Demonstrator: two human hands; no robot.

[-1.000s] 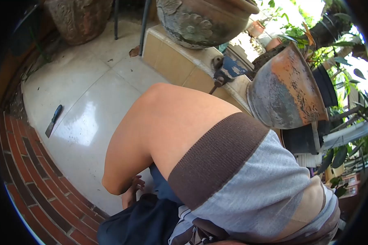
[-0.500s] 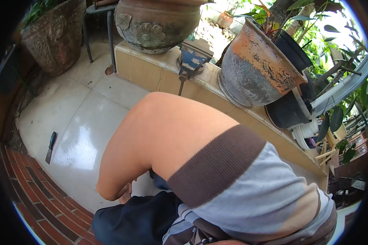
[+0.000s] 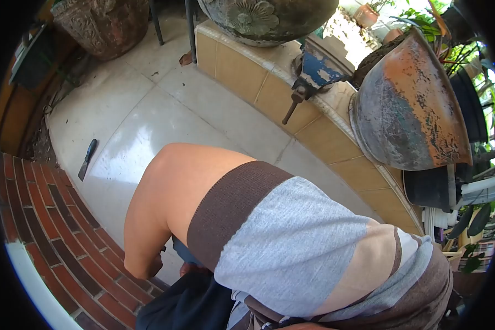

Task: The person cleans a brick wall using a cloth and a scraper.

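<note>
My right arm point(image 3: 165, 198) crosses the lower middle of the head view, bent at the elbow, with the forearm pointing down. A brown ribbed cuff and a grey sleeve point(image 3: 291, 236) cover the upper arm. The arm hides my right hand, so its fingers and anything in them cannot be made out. Beside the forearm, partly covered, show a small blue object point(image 3: 184, 253) and a bit of skin I cannot identify. Dark trousers point(image 3: 187, 302) lie below. My left hand is out of sight. A putty knife point(image 3: 88, 159) with a dark handle lies on the floor, apart from the arm.
A tiled ledge point(image 3: 291, 102) carries a worn blue vise point(image 3: 319, 69), a flower-patterned clay pot point(image 3: 258, 19) and a large weathered pot point(image 3: 407, 104). Red brick paving point(image 3: 66, 236) borders the pale floor tiles point(image 3: 203, 118) at left. Another clay pot point(image 3: 104, 27) stands at the back.
The view has shifted, so the ledge, pots and vise sit farther right and the putty knife sits higher. My arm appears lower, with more brick showing at left.
</note>
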